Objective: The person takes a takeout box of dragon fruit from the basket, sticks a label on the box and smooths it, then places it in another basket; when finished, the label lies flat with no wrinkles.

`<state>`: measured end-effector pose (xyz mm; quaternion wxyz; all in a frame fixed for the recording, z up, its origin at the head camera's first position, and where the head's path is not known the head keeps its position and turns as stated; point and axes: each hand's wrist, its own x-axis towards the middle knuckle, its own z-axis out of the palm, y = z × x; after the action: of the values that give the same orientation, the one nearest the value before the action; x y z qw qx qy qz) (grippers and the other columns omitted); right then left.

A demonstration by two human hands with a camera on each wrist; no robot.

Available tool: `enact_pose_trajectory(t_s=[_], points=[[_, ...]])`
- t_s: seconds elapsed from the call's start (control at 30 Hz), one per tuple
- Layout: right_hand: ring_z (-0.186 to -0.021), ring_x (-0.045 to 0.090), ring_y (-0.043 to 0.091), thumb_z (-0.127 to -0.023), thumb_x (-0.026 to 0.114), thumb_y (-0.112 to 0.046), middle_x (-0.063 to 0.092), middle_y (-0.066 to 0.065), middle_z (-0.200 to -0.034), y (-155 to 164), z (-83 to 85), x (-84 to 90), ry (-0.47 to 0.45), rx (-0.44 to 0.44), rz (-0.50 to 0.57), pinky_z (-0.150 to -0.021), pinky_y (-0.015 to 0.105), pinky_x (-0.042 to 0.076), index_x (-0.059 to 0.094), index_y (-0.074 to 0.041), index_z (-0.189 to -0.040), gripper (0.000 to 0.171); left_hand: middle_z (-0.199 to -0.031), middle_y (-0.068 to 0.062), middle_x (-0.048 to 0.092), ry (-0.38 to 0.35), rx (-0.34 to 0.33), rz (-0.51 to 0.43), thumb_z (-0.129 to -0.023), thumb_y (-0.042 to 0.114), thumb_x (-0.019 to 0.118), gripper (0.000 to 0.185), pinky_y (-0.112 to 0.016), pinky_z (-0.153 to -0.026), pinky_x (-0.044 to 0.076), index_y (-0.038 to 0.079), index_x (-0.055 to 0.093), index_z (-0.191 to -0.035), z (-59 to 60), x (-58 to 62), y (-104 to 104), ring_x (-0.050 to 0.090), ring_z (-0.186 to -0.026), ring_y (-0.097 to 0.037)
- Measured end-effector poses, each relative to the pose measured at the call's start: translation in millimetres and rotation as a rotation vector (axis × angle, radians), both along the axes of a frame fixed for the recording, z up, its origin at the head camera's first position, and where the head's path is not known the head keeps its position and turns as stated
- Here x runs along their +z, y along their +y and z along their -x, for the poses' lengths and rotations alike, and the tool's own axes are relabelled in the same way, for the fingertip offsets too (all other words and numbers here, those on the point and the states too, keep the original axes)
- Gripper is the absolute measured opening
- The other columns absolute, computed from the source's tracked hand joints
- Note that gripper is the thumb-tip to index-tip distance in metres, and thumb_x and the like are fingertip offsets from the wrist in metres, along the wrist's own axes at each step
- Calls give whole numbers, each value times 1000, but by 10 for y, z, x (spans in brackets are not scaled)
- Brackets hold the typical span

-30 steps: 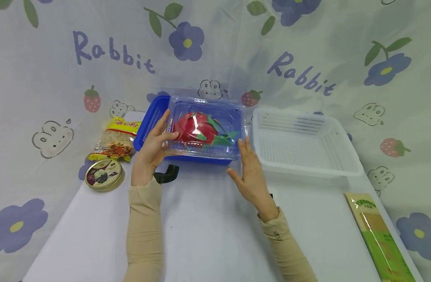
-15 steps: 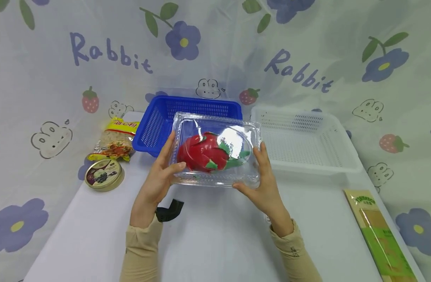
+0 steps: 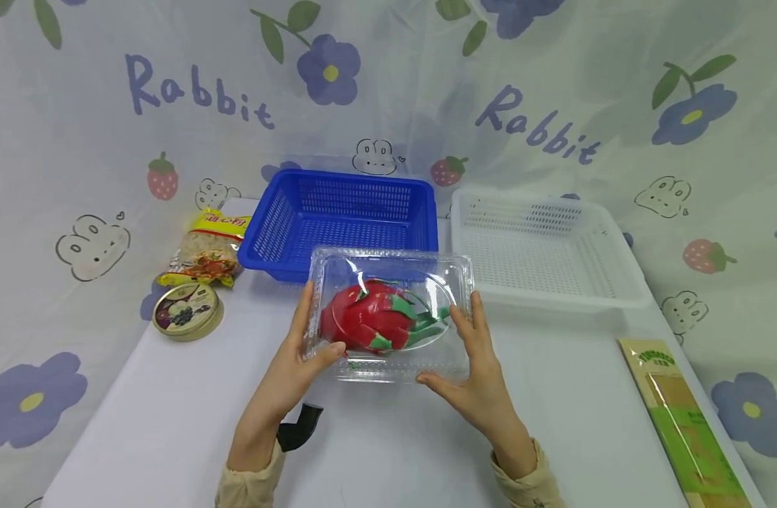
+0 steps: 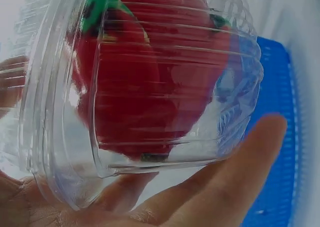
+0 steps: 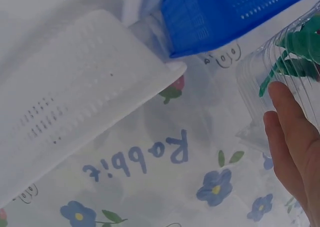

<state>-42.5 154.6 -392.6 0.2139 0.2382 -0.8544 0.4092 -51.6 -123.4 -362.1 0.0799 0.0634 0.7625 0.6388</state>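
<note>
A clear plastic clamshell box [image 3: 388,370] with a red dragon fruit [image 3: 369,317] with green scales inside is held between both hands, in front of the blue basket. The left hand [image 3: 293,374] grips its left side, thumb on the front edge and fingers along the side and underneath, as the left wrist view shows. On the right side, the right hand [image 3: 483,374] holds the box with its fingers along the wall and thumb at the front corner. Through the ribbed wall in the left wrist view, the dragon fruit [image 4: 150,87] fills most of the box.
The blue basket [image 3: 255,243] and a white basket [image 3: 629,268] stand side by side at the back. On the left lie a yellow-topped food bag [image 3: 204,247] and a round gold tin [image 3: 188,310]. A green and tan packet [image 3: 680,423] lies along the right edge.
Both hands have brought the box from over the blue basket toward the body and down, uncovering the basket's inside. The right thumb has come to the box's front edge.
</note>
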Motion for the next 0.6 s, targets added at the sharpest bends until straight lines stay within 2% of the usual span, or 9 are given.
enact_pose_trajectory(t_s=[0.13,0.2,0.3,0.37,0.43,0.6], points=[[-142,27,49,-57,92,-13,12,28,-159,-9,-161,-115,-19,-37,-17,-101,58,39,35,-3,-149,109,-165,-7,-5,-29,3,-5,-90,23,65,93,-74,-106,18,43,1,-154,-95,-150,19,-3,-149,-43],[-141,28,50,-57,92,-13,13,28,-159,-5,-242,-177,-59,-51,-7,-100,71,32,35,-4,-149,108,-165,-10,-3,-59,7,-2,-89,24,67,93,-74,-106,19,42,2,-154,-148,-214,37,-1,-149,-46],[-147,26,35,-59,91,-17,13,26,-160,22,-339,-270,-109,-62,19,-96,82,22,36,-7,-149,106,-165,-11,-1,-100,7,3,-88,26,69,94,-74,-107,15,41,3,-154,-208,-302,72,0,-149,-46],[-149,22,20,-61,91,-20,13,26,-160,45,-380,-327,-126,-69,25,-94,84,18,37,-7,-148,103,-164,-13,-1,-117,0,3,-87,26,70,96,-74,-108,12,39,3,-155,-234,-350,92,-1,-149,-45],[-149,16,8,-61,90,-22,15,27,-159,65,-408,-374,-123,-75,18,-96,82,21,38,-7,-148,102,-164,-13,0,-126,-8,-3,-88,25,70,96,-74,-109,10,38,3,-155,-249,-401,108,-1,-149,-44],[-148,8,1,-55,92,-18,19,28,-158,84,-455,-446,-142,-109,-20,-95,75,33,39,-8,-147,107,-164,-13,2,-155,-23,-10,-87,26,70,96,-74,-109,14,38,4,-155,-268,-498,130,3,-149,-45]])
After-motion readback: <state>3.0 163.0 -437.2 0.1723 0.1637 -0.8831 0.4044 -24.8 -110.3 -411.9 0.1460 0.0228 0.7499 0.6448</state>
